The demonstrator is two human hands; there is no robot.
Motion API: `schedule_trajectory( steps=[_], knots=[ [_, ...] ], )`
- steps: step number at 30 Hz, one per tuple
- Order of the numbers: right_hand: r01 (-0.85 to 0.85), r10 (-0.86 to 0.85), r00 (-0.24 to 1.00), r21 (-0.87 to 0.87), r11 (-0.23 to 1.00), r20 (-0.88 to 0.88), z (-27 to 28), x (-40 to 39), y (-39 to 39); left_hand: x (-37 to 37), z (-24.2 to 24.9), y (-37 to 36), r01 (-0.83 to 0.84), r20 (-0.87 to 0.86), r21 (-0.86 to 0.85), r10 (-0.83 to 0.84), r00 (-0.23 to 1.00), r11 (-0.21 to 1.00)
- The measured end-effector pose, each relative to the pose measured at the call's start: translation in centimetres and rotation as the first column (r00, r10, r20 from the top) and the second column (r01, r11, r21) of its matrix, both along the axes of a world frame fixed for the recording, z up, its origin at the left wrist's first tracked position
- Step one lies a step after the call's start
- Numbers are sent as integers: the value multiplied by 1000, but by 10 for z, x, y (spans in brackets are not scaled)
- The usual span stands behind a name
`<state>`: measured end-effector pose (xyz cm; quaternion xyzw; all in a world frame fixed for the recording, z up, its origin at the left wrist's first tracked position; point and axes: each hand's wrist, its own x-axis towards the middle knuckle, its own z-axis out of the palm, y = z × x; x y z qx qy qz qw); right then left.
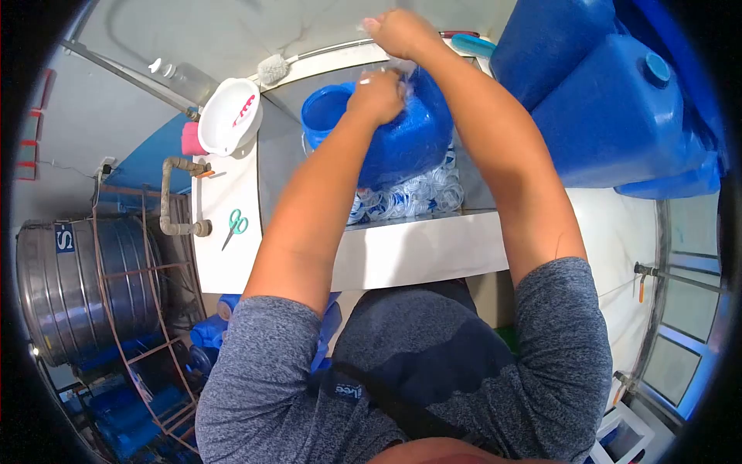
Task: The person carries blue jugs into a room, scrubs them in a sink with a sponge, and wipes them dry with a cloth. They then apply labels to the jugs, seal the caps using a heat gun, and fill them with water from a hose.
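Presently, left hand (376, 96): closed, fingers curled down onto the upper shoulder of the blue water jug (406, 139), apparently pinching a bit of clear film there; what exactly lies under the fingers is hidden. Right hand (402, 32): raised above and beyond the jug, fingers bunched on a wisp of clear plastic wrap (386, 62) that runs down toward the left hand; the grip is closed, though how tightly cannot be told.

Blue water jug: lies tilted on its side in the steel sink (278, 155), directly ahead of the body between both forearms. Long axis runs from the open mouth (325, 108), which faces left and away, back toward the right. Left hand is in contact with it; right hand is clear of it, farther off along the wrap.

Clear plastic seal rings (421, 193): heaped in the sink, under and just beside the jug's near side.

White counter (224, 255): left of the sink, carrying green-handled scissors (236, 226) and a white bowl (229, 116); a brush (272, 69) rests at the sink's far edge.

Large blue containers (610, 116): stacked to the right, well apart from the hands.

Steel tank (77, 286): far left, lower level.
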<state>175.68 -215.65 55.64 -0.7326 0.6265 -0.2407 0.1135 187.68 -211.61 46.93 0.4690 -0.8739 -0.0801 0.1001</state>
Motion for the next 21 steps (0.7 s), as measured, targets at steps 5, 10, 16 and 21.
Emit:
schedule_trajectory(
  steps=[5, 10, 16, 21],
  knots=[
    [-46, 57, 980, 59, 997, -192, -8, -7, -7, -9, 3, 37, 98, -100, -85, -106, 989, 992],
    [-185, 159, 977, 196, 963, 144, -25, -18, -17, 1, 4, 48, -16, -173, 174, 46, 984, 985],
    [-77, 73, 979, -13, 997, -193, -24, -4, -6, 19, 3, 38, -68, -30, 200, 75, 997, 977],
    [-6, -4, 999, 206, 979, 48, -22, -20, -11, 10, 13, 28, -187, 96, 213, 170, 981, 959]
  ],
)
